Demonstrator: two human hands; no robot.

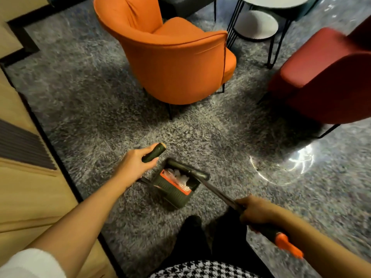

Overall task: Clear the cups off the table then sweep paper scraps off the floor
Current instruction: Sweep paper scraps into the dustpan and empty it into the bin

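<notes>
Viewed from above: a black-and-white houndstooth garment (202, 269) at the bottom edge, with dark shoes (192, 223) just beyond it on a grey speckled floor (90, 97). The right hand (257, 213) is curled tightly around the shaft of a dark long-handled broom with an orange end cap (218, 194). The broom's dark head (188, 171) rests across the mouth of a dark green upright dustpan with orange comb teeth (176, 195), which stands on the floor between the two hands. White paper scraps (180, 177) lie inside the dustpan. The left hand (136, 163) wraps around the dustpan's dark cylindrical handle grip (154, 155). Farther off stand an orange upholstered armchair (170, 63), a red upholstered armchair (325, 77), and round white tables on black wire legs (257, 24).
</notes>
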